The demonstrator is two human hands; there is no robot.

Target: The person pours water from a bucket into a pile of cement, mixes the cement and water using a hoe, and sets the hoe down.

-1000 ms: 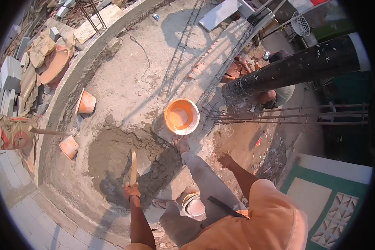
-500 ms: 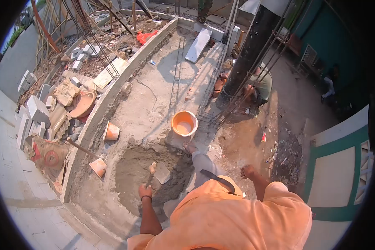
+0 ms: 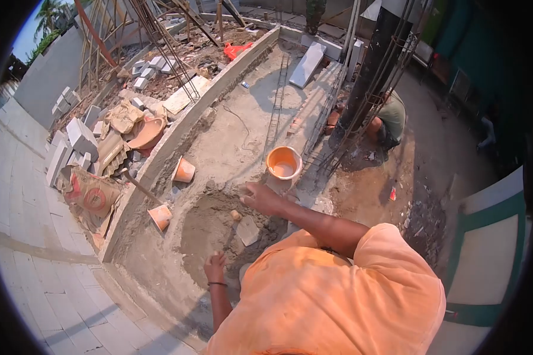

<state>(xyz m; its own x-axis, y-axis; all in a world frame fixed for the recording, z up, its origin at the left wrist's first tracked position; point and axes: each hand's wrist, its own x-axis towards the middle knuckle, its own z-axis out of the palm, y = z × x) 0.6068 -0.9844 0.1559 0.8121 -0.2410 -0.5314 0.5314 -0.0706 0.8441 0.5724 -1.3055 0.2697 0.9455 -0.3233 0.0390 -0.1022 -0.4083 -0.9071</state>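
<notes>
A hoe lies in the wet mortar (image 3: 198, 236), its flat grey blade (image 3: 247, 231) and the rounded wooden end (image 3: 236, 215) showing. My left hand (image 3: 215, 266), a dark band at its wrist, is at the near side of the mortar with its fingers apart. Stretched across in front of my body, my right hand (image 3: 260, 198) is over the mortar's far edge, fingers extended and holding nothing. Just beyond it stands an orange bucket (image 3: 284, 163) with a pale rim, apart from the fingers.
Two smaller orange buckets (image 3: 184, 170) (image 3: 160, 217) sit along the low concrete wall (image 3: 219, 80) on the left. Rebar cages (image 3: 276, 112) lie ahead. A person (image 3: 391, 118) crouches behind the black column (image 3: 370, 77). Paper sacks (image 3: 92, 192) and pale blocks are heaped left.
My right arm has swung from my right side across to the mortar's far edge. My left hand's fingers have opened off the hoe handle. The view has shifted, moving the scene rightward.
</notes>
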